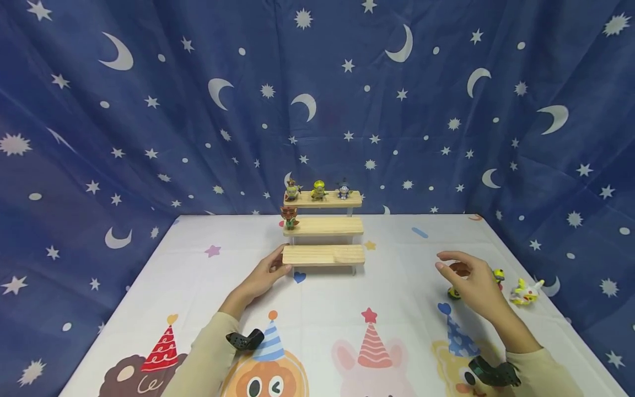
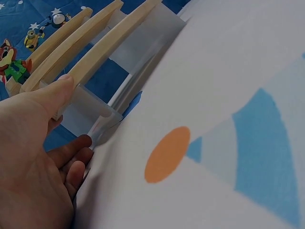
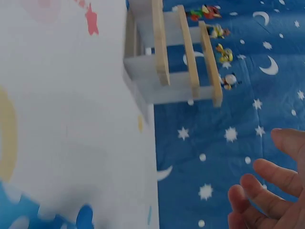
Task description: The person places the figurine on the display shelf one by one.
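A three-step wooden display stand point(image 1: 324, 226) with clear supports stands at the back middle. My left hand point(image 1: 263, 277) holds the left end of its lowest step, thumb at the front corner, as the left wrist view also shows. Three small figurines stand on the top step: a yellowish one point(image 1: 292, 191), a yellow one point(image 1: 318, 191) and a blue-and-white one point(image 1: 343, 191). A fox figurine point(image 1: 290, 218) is at the left of the middle step. Over on the right, my right hand point(image 1: 473, 284) hovers with loosely bent fingers, holding nothing, partly hiding several figurines.
Near the right hand lie a white-and-yellow figurine point(image 1: 525, 293), a yellow-and-black one point(image 1: 453, 293) and another with yellow point(image 1: 498, 273). A brown thing point(image 1: 460, 268) is partly covered by the fingers. A printed white cloth point(image 1: 397, 309) covers the table; a blue starry curtain point(image 1: 337, 88) hangs behind.
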The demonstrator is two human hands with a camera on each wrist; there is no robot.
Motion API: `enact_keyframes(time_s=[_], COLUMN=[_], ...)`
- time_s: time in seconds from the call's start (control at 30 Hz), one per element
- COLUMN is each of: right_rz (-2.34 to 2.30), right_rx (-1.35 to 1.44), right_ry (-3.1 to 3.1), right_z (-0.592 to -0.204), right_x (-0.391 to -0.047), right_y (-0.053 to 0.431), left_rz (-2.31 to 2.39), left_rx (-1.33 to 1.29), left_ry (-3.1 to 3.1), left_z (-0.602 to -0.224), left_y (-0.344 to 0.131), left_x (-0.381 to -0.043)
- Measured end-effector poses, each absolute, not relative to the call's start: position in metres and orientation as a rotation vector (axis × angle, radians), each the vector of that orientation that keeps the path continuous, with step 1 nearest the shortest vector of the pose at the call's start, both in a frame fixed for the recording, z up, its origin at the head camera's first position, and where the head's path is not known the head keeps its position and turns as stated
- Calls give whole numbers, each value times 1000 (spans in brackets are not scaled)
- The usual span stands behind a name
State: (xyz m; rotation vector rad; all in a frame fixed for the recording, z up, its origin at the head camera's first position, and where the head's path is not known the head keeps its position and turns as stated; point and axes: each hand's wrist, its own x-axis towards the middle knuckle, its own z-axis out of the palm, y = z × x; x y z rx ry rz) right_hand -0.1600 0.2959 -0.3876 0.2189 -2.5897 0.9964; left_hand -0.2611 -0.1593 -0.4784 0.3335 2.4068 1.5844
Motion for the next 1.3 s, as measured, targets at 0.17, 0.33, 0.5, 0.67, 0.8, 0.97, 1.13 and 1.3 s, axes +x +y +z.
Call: enact_keyframes(time_s=[0.17,0.33,0.5,0.67,0.8,0.97,1.13,1.3], right_rz=[975,965,954,987,992,981,981,985], right_rx=[169,118,83,104,65,22,22,30], right_ry=[-2576,-2626,-2693,-2741,-2805,-2855,-2874,-2892], right_z=[-393,-405,-416,-422,-425,-426,-428,-430], right_x=[-148,-140,-136,-135,-135,-136,-137,-139], right_y=[313,329,337,338,338,339,340,340], left_rz=[1583,1589,1595,1588,1583,1582,1583,1586], left_rx=[337,355,363,342,334,338,356,373], left_ry=[2420,2417,2423,2425,2434,2441,2444,2444], left_z=[-480,-482,-483,-484,-484,-483,-482,-482], left_y=[-160,-159,-160,-161,-160,-159,-158,-159], left_x=[-260,-260,-261,-260,-260,-260,-260,-260])
